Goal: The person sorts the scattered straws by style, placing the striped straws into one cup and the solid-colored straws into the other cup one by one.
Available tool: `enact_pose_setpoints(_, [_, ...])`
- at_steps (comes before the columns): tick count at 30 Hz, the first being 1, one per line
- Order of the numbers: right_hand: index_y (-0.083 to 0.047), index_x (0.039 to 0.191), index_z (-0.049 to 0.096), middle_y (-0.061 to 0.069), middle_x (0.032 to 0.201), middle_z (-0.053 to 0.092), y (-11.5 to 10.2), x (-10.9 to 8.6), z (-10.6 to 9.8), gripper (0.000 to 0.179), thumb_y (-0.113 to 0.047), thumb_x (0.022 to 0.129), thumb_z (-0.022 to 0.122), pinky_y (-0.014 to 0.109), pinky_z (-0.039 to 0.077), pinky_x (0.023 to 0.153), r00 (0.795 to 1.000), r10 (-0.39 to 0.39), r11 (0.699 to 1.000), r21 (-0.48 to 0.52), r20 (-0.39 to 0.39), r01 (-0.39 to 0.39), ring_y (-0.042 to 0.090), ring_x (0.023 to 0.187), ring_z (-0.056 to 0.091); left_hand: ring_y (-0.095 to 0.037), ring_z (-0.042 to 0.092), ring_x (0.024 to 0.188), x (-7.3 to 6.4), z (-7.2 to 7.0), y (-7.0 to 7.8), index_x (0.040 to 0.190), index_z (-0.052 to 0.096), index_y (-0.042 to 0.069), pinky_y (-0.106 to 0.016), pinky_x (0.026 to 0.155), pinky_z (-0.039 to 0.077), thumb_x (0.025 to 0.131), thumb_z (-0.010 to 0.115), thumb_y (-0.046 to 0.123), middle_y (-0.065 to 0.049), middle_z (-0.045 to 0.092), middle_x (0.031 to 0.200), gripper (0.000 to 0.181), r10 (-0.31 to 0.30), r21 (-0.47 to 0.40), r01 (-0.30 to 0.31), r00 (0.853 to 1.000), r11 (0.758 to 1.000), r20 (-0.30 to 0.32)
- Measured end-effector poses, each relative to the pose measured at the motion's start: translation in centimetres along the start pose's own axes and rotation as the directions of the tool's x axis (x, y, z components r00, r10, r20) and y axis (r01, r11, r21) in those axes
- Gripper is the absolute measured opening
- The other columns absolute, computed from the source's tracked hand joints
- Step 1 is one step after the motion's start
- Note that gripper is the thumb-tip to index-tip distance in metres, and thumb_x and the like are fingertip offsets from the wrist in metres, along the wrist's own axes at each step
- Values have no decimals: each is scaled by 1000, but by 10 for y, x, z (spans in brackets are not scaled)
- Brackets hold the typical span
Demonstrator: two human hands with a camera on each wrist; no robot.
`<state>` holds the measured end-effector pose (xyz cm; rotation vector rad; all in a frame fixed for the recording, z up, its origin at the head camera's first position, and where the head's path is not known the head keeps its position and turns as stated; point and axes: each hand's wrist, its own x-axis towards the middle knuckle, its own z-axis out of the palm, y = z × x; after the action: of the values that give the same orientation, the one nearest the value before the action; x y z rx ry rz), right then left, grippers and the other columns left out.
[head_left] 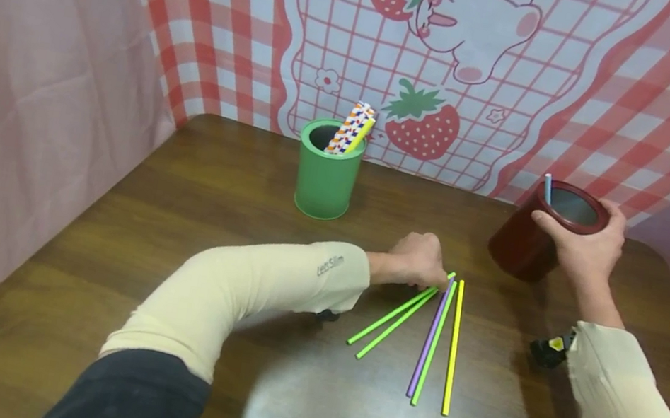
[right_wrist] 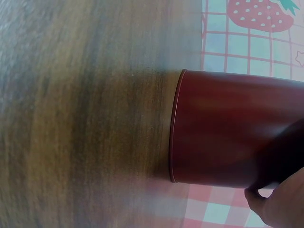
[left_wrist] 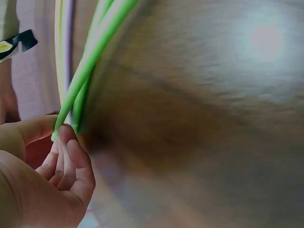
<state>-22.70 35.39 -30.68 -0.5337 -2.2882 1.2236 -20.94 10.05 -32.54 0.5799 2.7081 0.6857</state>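
Observation:
My left hand (head_left: 421, 258) pinches the end of a green straw (left_wrist: 97, 54) between thumb and fingertips, low over the table. Two green straws (head_left: 391, 315) slant down to the left from beneath this hand. Close by on its right lie a purple straw (head_left: 427, 347), another green straw (head_left: 431, 351) and a yellow straw (head_left: 453, 347). With thumb and fingers around its upper part, my right hand (head_left: 593, 249) grips a dark red cup (head_left: 517, 242), which leans to the right. One pale blue straw (head_left: 547, 189) stands inside it.
On the wooden table (head_left: 180, 216), a green cup (head_left: 323, 189) stands at the back, holding patterned straws (head_left: 346, 130) and a yellow straw (head_left: 361, 135). A checked strawberry cloth (head_left: 238, 31) hangs behind, and a pink curtain (head_left: 37, 88) borders the left side.

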Motion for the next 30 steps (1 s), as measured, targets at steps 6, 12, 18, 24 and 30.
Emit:
enact_pose_setpoints(6, [-27, 145, 30, 2, 148, 35, -1, -1, -1, 89, -46, 73, 80, 30, 35, 107, 1000, -5, 1000, -1, -7, 5, 14, 129, 36, -6, 61, 57, 2, -17, 29, 59, 72, 21, -18, 51, 44, 76, 77, 34, 8, 65, 55, 22, 27, -8, -27, 997, 1000, -69])
enact_pose_setpoints(12, [-25, 146, 29, 4, 148, 35, 0, -1, -1, 91, -48, 73, 79, 31, 35, 107, 1000, -20, 1000, -16, -9, 20, 16, 129, 35, -2, 56, 67, 9, -43, 65, 61, 72, 26, -18, 55, 44, 77, 76, 35, 16, 62, 60, 19, 86, -43, -94, 984, 995, -155])
enact_pose_setpoints(18, [-20, 145, 34, 5, 144, 39, 1, -1, 2, 86, -37, 73, 78, 23, 34, 101, 997, -63, 998, -19, -43, 62, 17, 125, 39, 1, 54, 68, 16, -70, 102, 69, 72, 30, -16, 56, 41, 78, 74, 37, 21, 62, 67, 12, 133, -33, -147, 954, 989, -270])
enact_pose_setpoints(24, [-25, 143, 34, 1, 144, 38, -1, -1, -1, 87, -41, 72, 80, 25, 34, 99, 998, -56, 998, -3, -12, 56, 15, 126, 38, 1, 54, 72, 21, -94, 134, 79, 69, 30, -15, 59, 42, 82, 71, 38, 21, 62, 76, 8, 145, -58, -171, 938, 984, -315])
enact_pose_setpoints(30, [-26, 144, 32, 5, 146, 37, -1, 0, -3, 93, -48, 69, 82, 29, 34, 103, 1000, -23, 1000, -21, 7, 24, 19, 128, 38, 1, 49, 70, 24, -115, 158, 78, 64, 30, -16, 60, 39, 86, 67, 39, 19, 56, 74, 13, 132, -70, -163, 937, 984, -325])
